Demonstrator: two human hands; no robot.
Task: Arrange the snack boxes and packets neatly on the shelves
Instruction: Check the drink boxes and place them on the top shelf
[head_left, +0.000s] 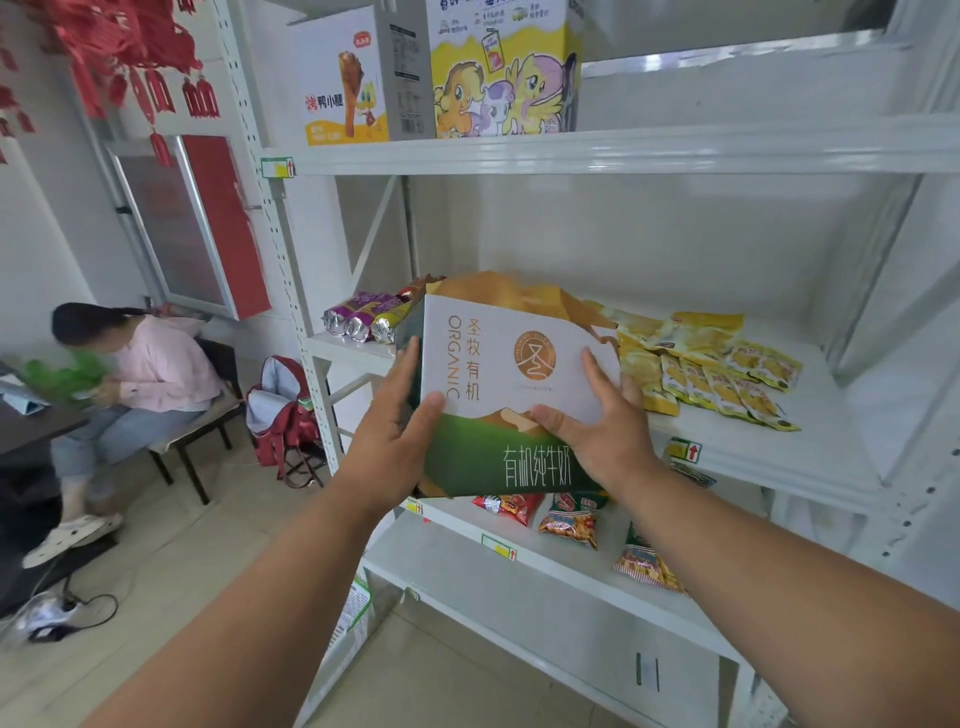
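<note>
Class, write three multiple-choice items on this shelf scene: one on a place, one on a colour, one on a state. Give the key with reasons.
1. Where do the two cartoon-printed boxes stand?
A. top shelf
B. floor
C. lowest shelf

2. What colour is the lower band of the held milk box?
A. red
B. green
C. blue

3. How is the milk box held?
A. by one hand
B. lying on the shelf, untouched
C. by both hands

Key: 1 A, they stand on the top shelf; 2 B, the band under the white part is green; 3 C, the left hand and the right hand grip its sides.
</note>
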